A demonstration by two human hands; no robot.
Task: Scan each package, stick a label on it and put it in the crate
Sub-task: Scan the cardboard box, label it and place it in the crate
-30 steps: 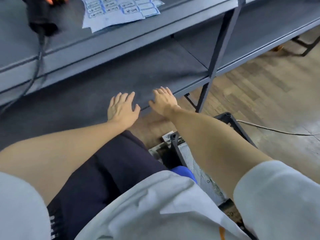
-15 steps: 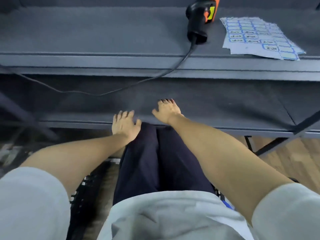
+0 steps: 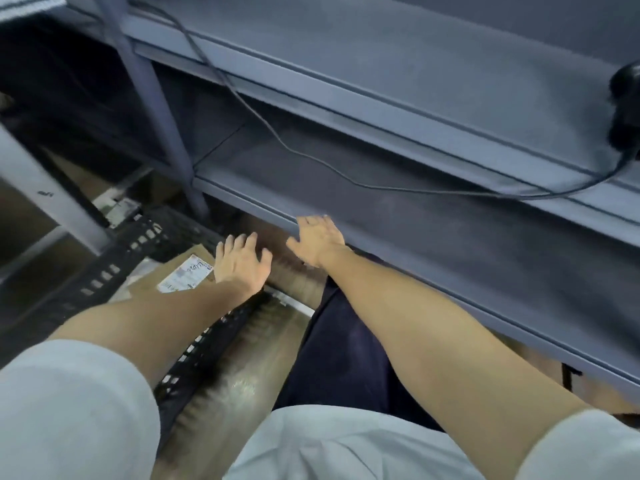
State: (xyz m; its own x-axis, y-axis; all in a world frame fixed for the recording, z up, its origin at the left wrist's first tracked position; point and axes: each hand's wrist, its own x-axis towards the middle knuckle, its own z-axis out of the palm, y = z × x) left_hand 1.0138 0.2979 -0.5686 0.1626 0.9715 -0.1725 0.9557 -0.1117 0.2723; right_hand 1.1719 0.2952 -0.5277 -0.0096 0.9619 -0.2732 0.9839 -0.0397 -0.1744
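A brown cardboard package [image 3: 162,282] with a white printed label [image 3: 185,278] lies in a black slotted crate [image 3: 114,271] on the floor at my left. My left hand [image 3: 240,263] hovers over the package's right end, fingers spread and holding nothing. My right hand [image 3: 317,239] reaches to the front edge of the lower grey shelf [image 3: 398,216], fingers straight, empty. The black scanner [image 3: 625,109] lies on the upper shelf at the far right, partly cut off by the frame edge. The label sheet is out of view.
The scanner's black cable [image 3: 311,161] trails across the lower shelf. A grey shelf post [image 3: 156,98] stands at the upper left, with another grey frame leg [image 3: 45,195] beside the crate. Wooden floor [image 3: 242,362] shows between the crate and my dark-trousered leg.
The view has swung left and down, bringing the crate and the package into sight. My left hand has moved from the shelf edge out over the package. The label sheet has left the frame.
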